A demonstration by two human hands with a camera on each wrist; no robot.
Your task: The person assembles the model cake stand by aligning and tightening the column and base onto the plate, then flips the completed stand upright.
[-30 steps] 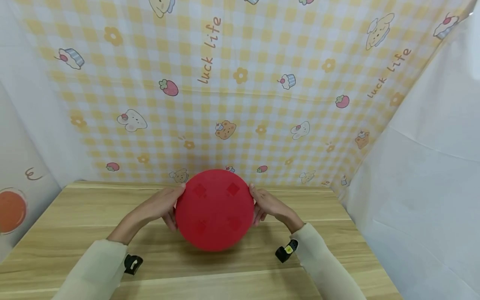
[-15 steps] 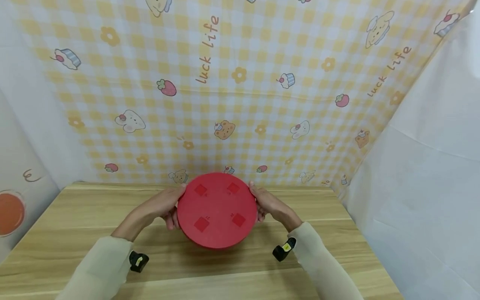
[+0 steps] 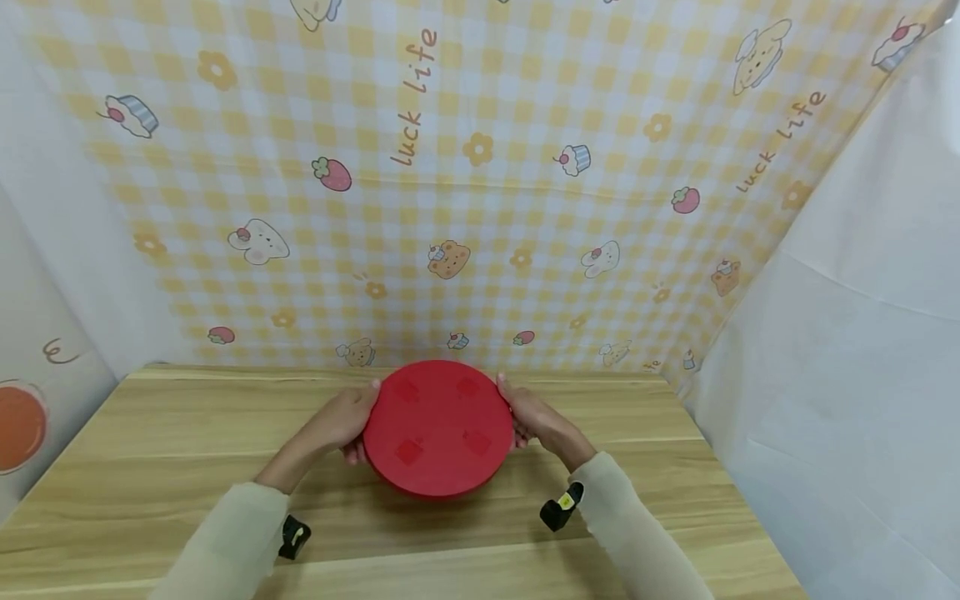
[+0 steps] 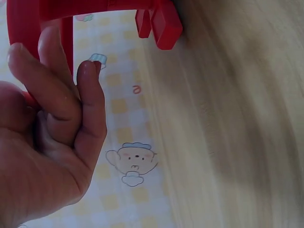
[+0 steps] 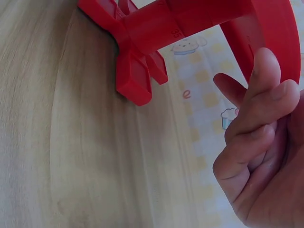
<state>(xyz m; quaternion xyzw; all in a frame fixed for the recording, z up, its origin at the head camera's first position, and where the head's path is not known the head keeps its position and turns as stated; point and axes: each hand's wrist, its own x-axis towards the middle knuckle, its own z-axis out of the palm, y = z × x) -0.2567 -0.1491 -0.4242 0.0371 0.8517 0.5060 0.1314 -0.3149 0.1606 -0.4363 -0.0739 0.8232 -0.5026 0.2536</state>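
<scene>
A red round-topped pedestal stand [image 3: 438,425] is in the middle of the head view, its top marked with faint diamond shapes. My left hand [image 3: 351,419] holds the left edge of the top, thumb at the upper rim and fingers curled below. On the opposite edge, my right hand [image 3: 538,418] grips in the same way. Under the top, the right wrist view shows a red column [image 5: 180,23] with numbers on it and splayed feet [image 5: 134,80] at the wooden surface. Part of that base [image 4: 166,26] also appears in the left wrist view.
A wooden table [image 3: 187,433] lies beneath the stand. Behind it hangs a yellow checked cloth [image 3: 525,200] with cartoon prints. White cloth [image 3: 855,375] borders the right side, and a pale printed sheet [image 3: 45,333] the left.
The red top has tipped flatter, its far edge dropping lower in the view. Both hands have stayed on its rim, the left shifting slightly right.
</scene>
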